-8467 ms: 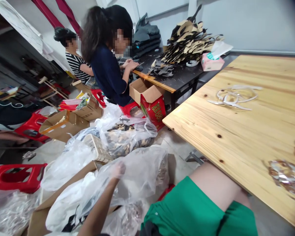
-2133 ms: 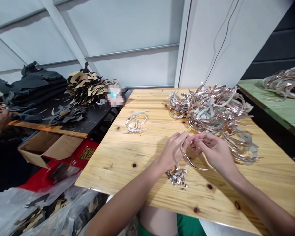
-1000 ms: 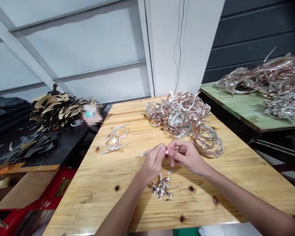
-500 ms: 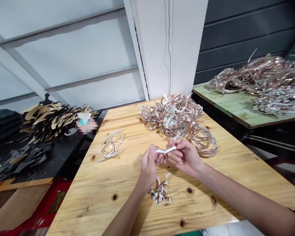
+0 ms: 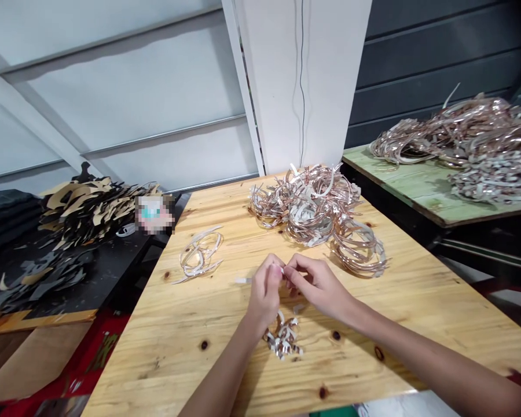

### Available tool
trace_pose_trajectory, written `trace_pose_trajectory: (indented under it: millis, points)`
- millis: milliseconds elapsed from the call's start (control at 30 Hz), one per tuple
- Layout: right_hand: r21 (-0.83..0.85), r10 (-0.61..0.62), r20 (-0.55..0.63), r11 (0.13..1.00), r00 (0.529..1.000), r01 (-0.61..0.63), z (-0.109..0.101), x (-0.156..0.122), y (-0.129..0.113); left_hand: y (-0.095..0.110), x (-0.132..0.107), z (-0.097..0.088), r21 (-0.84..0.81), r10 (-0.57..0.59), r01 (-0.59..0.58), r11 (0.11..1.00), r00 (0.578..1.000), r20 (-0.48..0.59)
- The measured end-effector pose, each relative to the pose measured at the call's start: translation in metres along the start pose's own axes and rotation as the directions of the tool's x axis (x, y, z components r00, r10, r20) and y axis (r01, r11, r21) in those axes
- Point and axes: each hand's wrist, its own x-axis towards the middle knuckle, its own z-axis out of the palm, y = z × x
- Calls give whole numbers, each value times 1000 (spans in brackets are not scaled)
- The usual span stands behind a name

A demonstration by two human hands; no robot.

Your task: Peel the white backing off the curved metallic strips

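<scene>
While the left hand [image 5: 264, 289] and the right hand [image 5: 318, 285] are meeting above the wooden table [image 5: 173, 365], a small white strip [image 5: 282, 270] is showing between their fingertips. Thumb and forefinger of each hand are pinching it, leaving hardly any gap (the fingers are hiding most of it, so its length is not showing). A pale tab [image 5: 243, 280] is poking out beyond the left hand; whether it is part of that strip, I cannot tell. Just below the hands, a little pile of shiny clippings [image 5: 283, 345] is lying on the wood. Beyond the right hand, a bundle of coppery loops [image 5: 356, 262] is resting beside a larger tangle of strips [image 5: 308, 202], some loose strips [image 5: 200, 270] are curling farther left, and a glossy heap [image 5: 473, 133] is covering part of the green table [image 5: 417, 183].
</scene>
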Motion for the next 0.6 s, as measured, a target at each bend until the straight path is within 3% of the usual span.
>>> trace_pose_trajectory:
  millis: [133,267,433,600]
  points:
    - [-111,-59,-27,992,998,56,-2,1,2,-1,4,-1,196,-36,23,980,997,64]
    - [-8,-36,-61,999,998,35,-3,3,2,1,7,2,204,-60,50,978,997,44]
    - [283,8,-60,959,998,9,-3,7,2,6,7,4,6,-136,136,991,991,19]
    - [510,89,-84,859,992,-33,-3,10,2,1,8,8,-205,-162,158,966,987,-6]
